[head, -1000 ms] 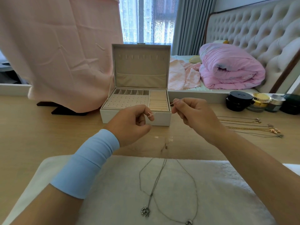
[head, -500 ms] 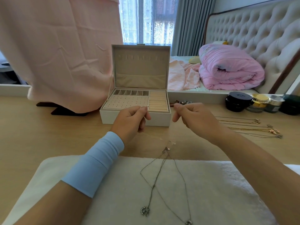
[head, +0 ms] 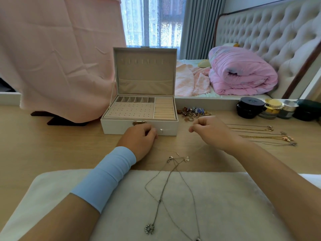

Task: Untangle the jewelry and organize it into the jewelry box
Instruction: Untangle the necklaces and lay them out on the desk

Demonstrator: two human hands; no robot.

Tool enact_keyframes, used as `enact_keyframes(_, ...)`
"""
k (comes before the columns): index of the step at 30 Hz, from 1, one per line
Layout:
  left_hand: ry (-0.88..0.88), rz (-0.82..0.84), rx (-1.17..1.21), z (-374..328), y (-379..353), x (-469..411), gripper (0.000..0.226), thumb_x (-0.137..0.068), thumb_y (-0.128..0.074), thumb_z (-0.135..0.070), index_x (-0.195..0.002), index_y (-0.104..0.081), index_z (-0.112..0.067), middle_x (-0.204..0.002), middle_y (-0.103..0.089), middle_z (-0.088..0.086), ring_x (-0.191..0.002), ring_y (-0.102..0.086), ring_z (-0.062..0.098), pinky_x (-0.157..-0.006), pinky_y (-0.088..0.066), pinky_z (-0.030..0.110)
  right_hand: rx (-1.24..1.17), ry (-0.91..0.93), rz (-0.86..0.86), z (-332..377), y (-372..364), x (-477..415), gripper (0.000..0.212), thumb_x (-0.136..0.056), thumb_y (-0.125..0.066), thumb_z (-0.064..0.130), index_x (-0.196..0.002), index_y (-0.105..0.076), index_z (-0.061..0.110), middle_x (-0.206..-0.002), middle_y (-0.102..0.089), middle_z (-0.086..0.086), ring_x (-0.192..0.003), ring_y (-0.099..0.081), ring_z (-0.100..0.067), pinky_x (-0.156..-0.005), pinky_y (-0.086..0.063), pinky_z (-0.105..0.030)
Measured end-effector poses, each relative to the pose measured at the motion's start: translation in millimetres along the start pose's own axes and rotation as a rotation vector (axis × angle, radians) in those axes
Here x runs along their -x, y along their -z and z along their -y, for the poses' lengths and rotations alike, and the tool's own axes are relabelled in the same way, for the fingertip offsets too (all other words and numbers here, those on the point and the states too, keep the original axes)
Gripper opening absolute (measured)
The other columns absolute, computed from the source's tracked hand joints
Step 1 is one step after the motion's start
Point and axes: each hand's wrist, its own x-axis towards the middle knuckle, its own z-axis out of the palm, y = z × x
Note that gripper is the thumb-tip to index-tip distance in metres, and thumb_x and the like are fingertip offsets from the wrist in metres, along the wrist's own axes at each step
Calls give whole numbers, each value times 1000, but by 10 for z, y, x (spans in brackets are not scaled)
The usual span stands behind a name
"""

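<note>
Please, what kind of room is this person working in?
Most likely a bedroom: a tufted headboard and a rolled pink quilt show beyond the wooden desk, and curtains hang at the window.

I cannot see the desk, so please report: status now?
Left grip and right grip curled, hold unclear. Necklaces crossed, half on towel; box open. Path to box free.

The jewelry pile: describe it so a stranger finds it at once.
Start at the open white jewelry box in the middle of the wooden desk. Just right of it, near the desk's back edge, lies the jewelry pile. Unlike the necklaces laid out straight further right, it is a heaped cluster of gold and blue pieces.
</note>
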Motion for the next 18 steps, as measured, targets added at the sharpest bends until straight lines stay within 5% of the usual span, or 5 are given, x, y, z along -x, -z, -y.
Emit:
enact_keyframes(4,30,-34,-165,-49,38,2,16,-94,-51,-24,-102,-65,-26,-95,-64,-7,-90,-60,17,-77,-46,25,231,6,19,-21,32,3,16,-96,-55,20,-98,-70,26,-92,-61,12,-85,-56,-9,-66,-40,-23)
enact_keyframes(7,-74,-84,-221,-206,78,88,10,-88,-55,-25,-92,-60,-31,-87,-61,-14,-83,-58,12,-72,-47,27,489,147,75,20,98,27,21,-93,-64,25,-113,-65,33,-107,-54,10,-95,-52,-8,-76,-38,-22)
enact_keyframes(13,-232,233,-399,-524,-106,274,18,-78,-65,-54,-89,-65,-39,-88,-63,-18,-82,-58,4,-71,-50,26,494,191,394,227,159,191,14,-77,-84,40,-84,-73,41,-81,-60,28,-72,-56,6,-59,-37,-10)
enact_keyframes(18,-208,250,-472,-516,-166,239,21,-81,-65,-55,-84,-70,-34,-88,-64,-15,-80,-59,7,-68,-50,24,468,157,490,204,106,207,10,-77,-85,36,-81,-76,39,-91,-68,18,-79,-57,-1,-65,-39,-15)
